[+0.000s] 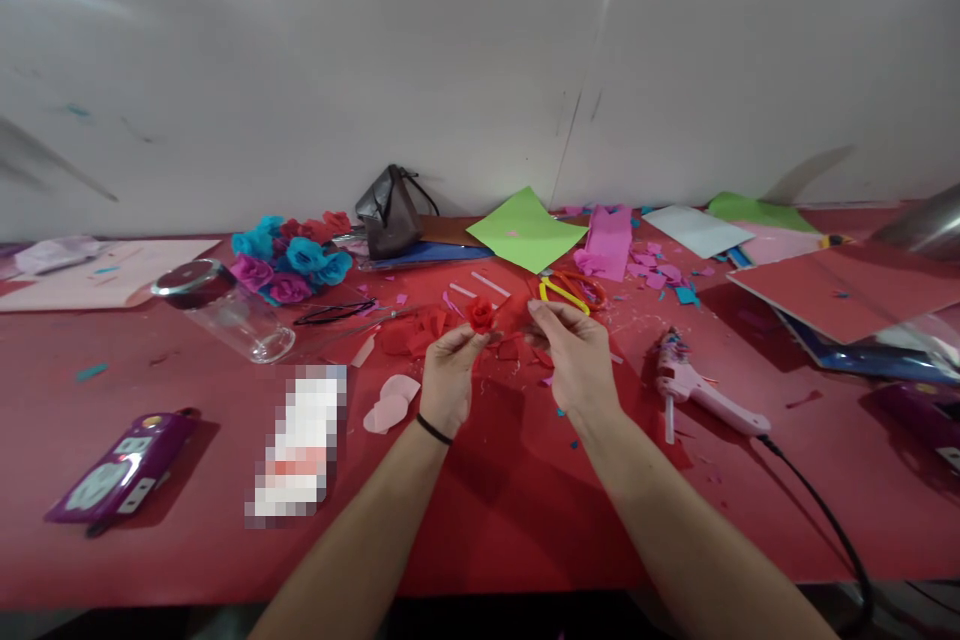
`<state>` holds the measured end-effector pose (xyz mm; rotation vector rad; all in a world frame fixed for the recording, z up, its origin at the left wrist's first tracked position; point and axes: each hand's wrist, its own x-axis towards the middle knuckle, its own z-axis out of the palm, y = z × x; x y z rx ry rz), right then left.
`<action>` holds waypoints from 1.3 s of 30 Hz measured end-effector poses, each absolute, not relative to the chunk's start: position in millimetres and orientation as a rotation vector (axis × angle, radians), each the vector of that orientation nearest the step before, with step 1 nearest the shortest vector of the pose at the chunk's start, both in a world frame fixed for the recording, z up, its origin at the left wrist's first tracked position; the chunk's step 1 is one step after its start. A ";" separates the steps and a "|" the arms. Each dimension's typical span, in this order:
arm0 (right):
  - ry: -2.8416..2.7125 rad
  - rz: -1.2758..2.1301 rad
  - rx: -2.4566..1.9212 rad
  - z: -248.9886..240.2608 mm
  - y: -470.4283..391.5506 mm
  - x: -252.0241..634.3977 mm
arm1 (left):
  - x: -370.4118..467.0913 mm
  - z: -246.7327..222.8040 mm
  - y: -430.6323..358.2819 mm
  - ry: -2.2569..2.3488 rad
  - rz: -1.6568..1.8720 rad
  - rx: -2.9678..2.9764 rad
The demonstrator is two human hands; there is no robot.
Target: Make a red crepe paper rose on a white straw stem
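A small red paper flower (481,314) is held upright between the thumb and fingers of my left hand (452,372), which wears a black band at the wrist. Just to its right, my right hand (574,350) is closed in a pinch near a piece of red paper; what lies between its fingertips is too small to make out. Red paper pieces (420,332) lie on the red table behind my left hand. Beyond my right hand are yellow-handled scissors (564,294). A pink glue gun (709,398) rests to the right.
Blue, pink and red paper flowers (304,255) stand at the back left, near a clear jar (238,315). A dark pouch (390,215) and green paper (527,230) lie by the white partition (300,100). A purple case (124,470) is front left; the glue gun's cord (825,515) trails right.
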<state>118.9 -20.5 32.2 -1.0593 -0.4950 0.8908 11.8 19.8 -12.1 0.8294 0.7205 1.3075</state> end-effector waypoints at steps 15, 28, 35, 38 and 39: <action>-0.595 0.926 -1.037 28.3 -24.3 111.4 | 12.2 -21.7 18.3 0.679 1.284 0.938; -0.542 0.973 -0.984 25.2 -27.0 106.2 | 10.9 -19.8 18.3 0.671 1.300 1.013; -0.521 1.007 -0.909 25.0 -27.8 105.8 | 10.4 -23.1 20.2 0.720 1.348 1.024; -0.541 1.045 -0.902 24.3 -26.2 107.2 | 9.7 -20.4 19.3 0.709 1.348 1.011; -0.550 1.065 -0.903 24.0 -25.4 108.1 | 9.4 -19.5 19.1 0.705 1.345 0.998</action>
